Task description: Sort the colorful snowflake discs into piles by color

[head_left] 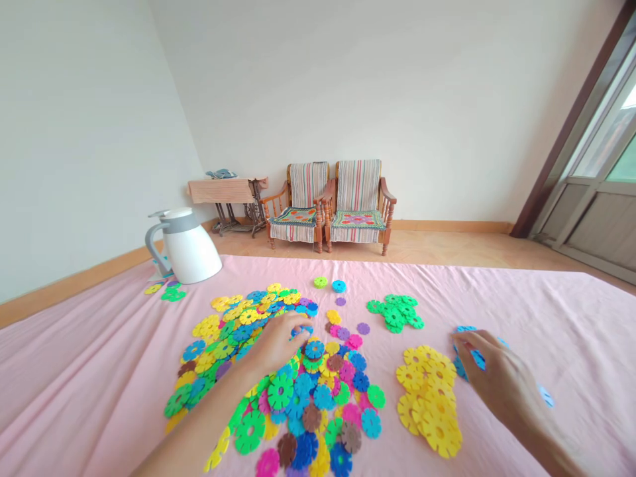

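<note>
Several flat, notched plastic flower discs lie on a pink cloth. My left hand [281,341] reaches over the mixed pile of discs [281,391], its fingers curled and pinched on a blue flower disc [302,330]. On the right, my right hand [491,371] is above a small group of blue discs [477,359], fingers bent together and pointing down; whatever they grip is hidden. Just left of that hand is a heap of yellow discs [432,397]. Farther back sits a cluster of green discs [396,313].
A white and grey jug [191,248] stands at the back left, with a few discs [173,292] beside it. Single discs, including a lime one [320,282], lie near the cloth's far edge. Beyond are two wooden armchairs [358,199] and a cloth-covered sewing table [223,190].
</note>
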Demonstrator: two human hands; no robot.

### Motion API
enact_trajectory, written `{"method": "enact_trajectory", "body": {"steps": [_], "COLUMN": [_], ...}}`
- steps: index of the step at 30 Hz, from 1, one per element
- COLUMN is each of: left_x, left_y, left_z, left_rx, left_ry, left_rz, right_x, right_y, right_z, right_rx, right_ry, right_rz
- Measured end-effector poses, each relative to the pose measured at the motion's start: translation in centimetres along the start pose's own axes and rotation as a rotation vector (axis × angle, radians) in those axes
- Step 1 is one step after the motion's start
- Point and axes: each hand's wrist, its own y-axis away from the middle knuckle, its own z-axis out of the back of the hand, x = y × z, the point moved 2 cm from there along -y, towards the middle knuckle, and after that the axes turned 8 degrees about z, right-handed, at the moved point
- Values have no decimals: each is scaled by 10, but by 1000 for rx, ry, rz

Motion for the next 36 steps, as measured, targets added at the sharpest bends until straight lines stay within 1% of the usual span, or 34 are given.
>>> {"method": "enact_trajectory", "body": {"steps": [2,5,7,9,12,15,19,21,23,25,26,29,31,32,34,36], "left_x": [16,38,46,49,49,46,42,36,24,3,-11,-60,-93,-107,-128,-138], "left_y": [-24,-56,-70,-77,-79,-76,-67,-61,-54,-46,-41,-21,-6,0,10,14], "left_z": [-1,-5,-7,-10,-12,-11,0,7,9,4,-2,-27,-48,-57,-72,-78], "left_rx": [-79,-129,-142,-149,-161,-181,-245,-290,-306,-271,-231,-77,112,169,276,327], "left_ry": [-119,-195,-233,-263,-296,-301,-252,-197,-117,-18,37,189,438,502,583,606], "left_rz": [65,117,137,158,192,215,234,230,202,148,112,-2,-51,-52,-36,-23], "right_x": [11,24,28,29,26,24,25,26,27,28,28,29,29,28,27,26], "right_y": [0,1,1,2,1,1,0,0,-1,-2,-2,-2,-2,-2,-1,-1], "right_z": [-1,-4,-5,-6,-6,-6,-5,-4,-3,-2,-1,0,1,0,-1,-2], "right_rx": [35,73,82,85,76,73,80,70,61,68,75,79,69,66,66,68], "right_ry": [-36,-88,-102,-103,-88,-70,-60,-64,-69,-72,-74,-86,-92,-94,-99,-104], "right_rz": [47,94,102,109,112,114,130,132,127,118,113,109,112,115,119,123]}}
